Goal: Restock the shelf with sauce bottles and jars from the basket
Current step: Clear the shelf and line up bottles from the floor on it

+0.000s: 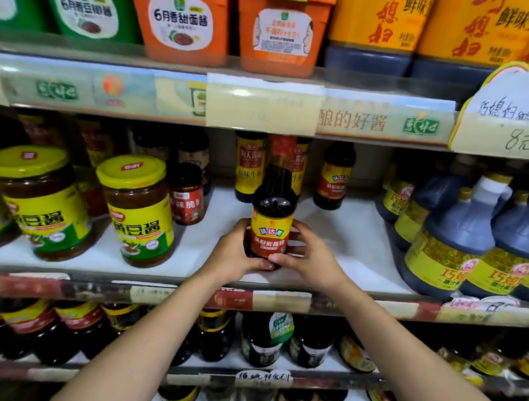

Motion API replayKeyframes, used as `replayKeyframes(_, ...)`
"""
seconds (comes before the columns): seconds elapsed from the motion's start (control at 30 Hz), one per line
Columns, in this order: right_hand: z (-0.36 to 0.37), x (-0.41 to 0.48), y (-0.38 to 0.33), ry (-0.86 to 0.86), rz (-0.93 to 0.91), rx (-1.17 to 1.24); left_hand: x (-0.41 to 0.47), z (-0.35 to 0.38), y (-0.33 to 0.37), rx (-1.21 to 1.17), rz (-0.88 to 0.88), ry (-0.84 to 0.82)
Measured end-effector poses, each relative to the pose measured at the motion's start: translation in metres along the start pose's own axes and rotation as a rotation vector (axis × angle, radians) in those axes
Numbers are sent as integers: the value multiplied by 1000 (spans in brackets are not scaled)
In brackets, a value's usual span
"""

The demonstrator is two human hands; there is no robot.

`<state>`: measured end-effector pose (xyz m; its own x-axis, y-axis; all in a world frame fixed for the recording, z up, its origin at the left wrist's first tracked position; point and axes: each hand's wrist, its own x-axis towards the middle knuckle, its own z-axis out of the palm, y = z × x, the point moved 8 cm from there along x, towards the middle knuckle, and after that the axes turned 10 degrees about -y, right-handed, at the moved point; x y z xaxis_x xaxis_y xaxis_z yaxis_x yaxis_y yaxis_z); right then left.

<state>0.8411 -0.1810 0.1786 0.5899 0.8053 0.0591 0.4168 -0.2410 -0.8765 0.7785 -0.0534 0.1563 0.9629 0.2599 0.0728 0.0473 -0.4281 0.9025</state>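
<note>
Both forearms reach up from the bottom edge and meet at the middle shelf. The left hand (236, 249) curls round the left side of one sauce bottle (273, 211), with its thumb across the lower front. The right hand (308, 254) wraps the right side in the same way, and the two thumbs nearly touch under the label. The bottle is upright, dark and red-capped, at the front of the white shelf (350, 242). Its base is behind the fingers, so it may be resting there or just above.

Left of it stand two yellow-lidded jars (138, 210), and a third is cut by the frame edge. One small red-labelled jar (187, 194) stands behind them. To the right are two large dark jugs (447, 245) in front, with more crowded behind.

Further back stand two tall yellow-labelled bottles (249, 166), the second half hidden, and one matching bottle (334, 178). On the shelf above are two orange tubs (184, 18).
</note>
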Motion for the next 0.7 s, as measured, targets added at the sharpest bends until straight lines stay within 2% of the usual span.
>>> replayKeyframes(0.23,8,24,-7,113,10,-83,4,-16,-8,49,-5,69)
replayKeyframes(0.7,19,67,-5,147,28,-99,27,-42,-28,-29,-26,150)
